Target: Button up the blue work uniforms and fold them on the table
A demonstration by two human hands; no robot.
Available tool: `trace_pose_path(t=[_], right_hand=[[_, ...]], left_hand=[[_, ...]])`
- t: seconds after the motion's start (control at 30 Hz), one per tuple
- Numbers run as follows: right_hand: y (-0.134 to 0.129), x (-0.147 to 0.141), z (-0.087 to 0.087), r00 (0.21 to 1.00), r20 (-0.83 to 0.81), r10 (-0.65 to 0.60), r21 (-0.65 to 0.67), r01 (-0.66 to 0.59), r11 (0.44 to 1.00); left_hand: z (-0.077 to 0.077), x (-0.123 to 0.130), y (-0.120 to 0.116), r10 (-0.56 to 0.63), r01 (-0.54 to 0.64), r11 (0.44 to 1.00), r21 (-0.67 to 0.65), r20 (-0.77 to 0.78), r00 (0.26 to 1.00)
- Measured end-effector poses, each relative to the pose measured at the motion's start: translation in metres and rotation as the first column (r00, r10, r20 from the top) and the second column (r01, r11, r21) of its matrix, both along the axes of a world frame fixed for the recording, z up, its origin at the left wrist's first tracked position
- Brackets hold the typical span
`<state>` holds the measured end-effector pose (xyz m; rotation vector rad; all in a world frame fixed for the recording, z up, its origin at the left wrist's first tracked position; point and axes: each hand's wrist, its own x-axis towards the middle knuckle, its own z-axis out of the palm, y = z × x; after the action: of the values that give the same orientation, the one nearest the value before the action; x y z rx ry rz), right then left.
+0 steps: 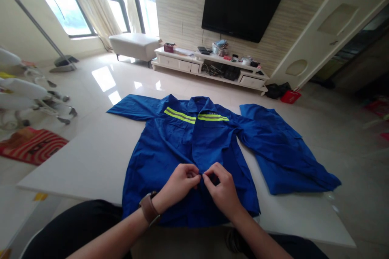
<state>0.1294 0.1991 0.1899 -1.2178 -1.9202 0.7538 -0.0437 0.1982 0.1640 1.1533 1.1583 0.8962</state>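
Note:
A blue work jacket with yellow-green reflective stripes across the chest lies spread out, collar away from me. Both hands meet at its front opening, below the chest. My left hand, with a brown-strapped watch at the wrist, pinches one front edge between thumb and fingers. Close beside it, my right hand pinches the other edge. The fingertips nearly touch, and any button between them is too small to make out. One sleeve stretches out to the left; the other lies over folded blue trousers at the right.
The white table carries the clothes. Beyond it stand a low TV cabinet with assorted items, a padded bench and a wall television. A red patterned mat and a white wheeled chair are at the left.

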Motion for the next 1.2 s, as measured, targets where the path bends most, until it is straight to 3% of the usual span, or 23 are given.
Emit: trace_pose_path(t=[0.17,0.4,0.63,0.97,1.2], right_hand=[[-0.001,0.002,-0.007,0.998,0.059,0.013,0.032,-0.015,0.999],[-0.001,0.002,-0.011,0.995,0.094,0.028,0.077,-0.035,0.996],[0.000,0.003,-0.017,0.990,0.142,0.026,0.117,-0.043,0.992],[-0.001,0.001,-0.013,0.983,0.177,0.042,0.125,-0.065,0.990],[-0.002,0.003,-0.013,0.978,0.206,0.041,0.166,-0.076,0.983]], left_hand=[[-0.004,0.002,0.004,-0.041,0.043,0.998,-0.044,0.059,0.997],[-0.010,0.003,0.006,-0.001,0.012,0.996,-0.092,0.117,0.993],[-0.015,0.003,0.008,-0.009,0.018,0.997,-0.072,0.123,0.992],[-0.003,0.001,0.005,-0.017,0.019,1.000,-0.020,0.087,0.996],[-0.004,0.002,0.001,0.002,-0.001,1.000,-0.017,0.080,0.997]])
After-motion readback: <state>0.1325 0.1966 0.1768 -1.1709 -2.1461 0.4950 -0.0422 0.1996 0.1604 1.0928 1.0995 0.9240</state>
